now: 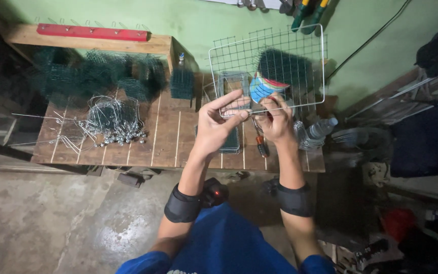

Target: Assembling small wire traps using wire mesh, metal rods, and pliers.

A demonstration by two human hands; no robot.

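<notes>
— Wire, bare and silvery: that is what both hands are on. The left hand [218, 122] has its fingers spread long and nearly straight, thumb up, pinching the lower left corner of a square wire grid panel [239, 56].

— And the right hand [276, 119]?

— Curled much tighter, fingers folded in on the bottom edge of the same panel, just right of the left hand. Something thin sits in that grip along the wire; I cannot tell what it is.

— Where does the panel sit relative to the hands?

— Above and beyond them. It is held up on edge, roughly upright, its lower rim between the two hands and the rest rising away toward the green wall [193, 20].

— What shows through the mesh?

— A dark green roll of netting [286, 66] and a blue, red and white cup-like object [263, 86] just behind the panel.

— Under the hands?

— A wooden slatted workbench [168, 137]. A screwdriver with a red and dark handle [261, 144] lies on it right below the right hand, and a clear plastic bottle [323, 128] lies near the bench's right end.

— Farther out?

— A heap of bent wire pieces [111, 121] on the left part of the bench, well apart from the hands, and dark green mesh bundles [95, 73] stacked at the back under a wooden shelf with a red rail [92, 32]. Black bands wrap both wrists.
</notes>
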